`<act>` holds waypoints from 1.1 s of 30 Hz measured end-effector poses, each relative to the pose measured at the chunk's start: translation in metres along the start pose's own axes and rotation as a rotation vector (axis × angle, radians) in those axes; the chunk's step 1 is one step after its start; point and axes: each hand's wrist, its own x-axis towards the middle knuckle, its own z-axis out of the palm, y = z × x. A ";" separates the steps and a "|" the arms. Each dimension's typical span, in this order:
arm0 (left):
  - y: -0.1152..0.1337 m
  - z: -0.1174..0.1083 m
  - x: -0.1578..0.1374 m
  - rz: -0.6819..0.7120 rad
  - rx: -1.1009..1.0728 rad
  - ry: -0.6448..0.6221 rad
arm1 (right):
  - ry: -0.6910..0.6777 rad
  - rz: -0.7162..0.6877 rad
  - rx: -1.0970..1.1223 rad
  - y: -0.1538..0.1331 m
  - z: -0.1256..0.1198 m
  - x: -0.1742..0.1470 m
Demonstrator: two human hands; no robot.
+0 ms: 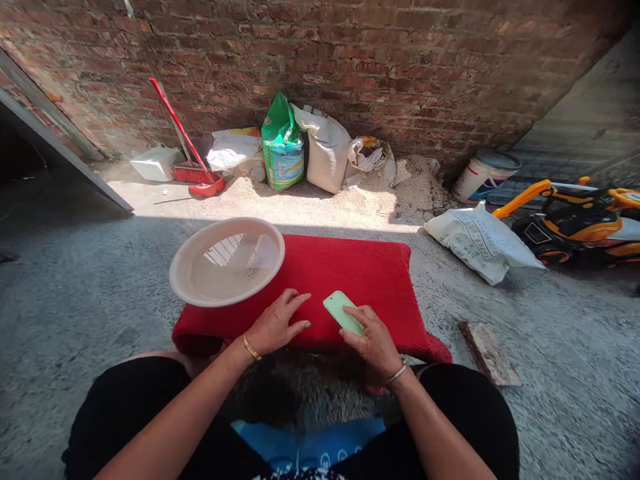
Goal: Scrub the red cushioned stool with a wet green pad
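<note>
A red woven mat [345,267] is draped over a low support in front of my knees. My right hand [375,343] grips a pale green oblong brush [336,305] on the mat, with the fingers over its back and the thumb at its near edge. The brush has a small hole at its far end; its underside is hidden. My left hand [277,323], fingers apart and holding nothing, hovers at or just over the mat to the left of the brush. A wide pale basin [193,293] of clear water stands on the mat's left part.
Along the brick wall [320,53] stand a red broom [207,189], a green bag [283,153], a white sack [326,150] and a bucket [483,177]. Right lie another sack [475,240], an orange-black ride-on toy [575,223] and a brick [489,353].
</note>
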 end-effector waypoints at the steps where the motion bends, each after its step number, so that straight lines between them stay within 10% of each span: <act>1: -0.008 0.004 -0.004 -0.008 0.131 0.019 | 0.079 0.027 -0.101 0.002 0.003 0.003; 10: -0.046 0.034 -0.014 -0.001 0.553 -0.003 | 0.175 -0.024 -0.613 0.010 0.027 0.022; 20: -0.049 0.030 -0.021 0.027 0.519 -0.033 | 0.520 0.733 -0.694 0.100 -0.084 -0.024; 28: -0.053 0.040 -0.026 0.119 0.574 -0.001 | 0.307 0.080 -0.610 0.026 0.017 0.011; 33: -0.054 0.042 -0.024 0.125 0.602 0.009 | 0.273 0.263 -0.678 0.044 -0.009 -0.011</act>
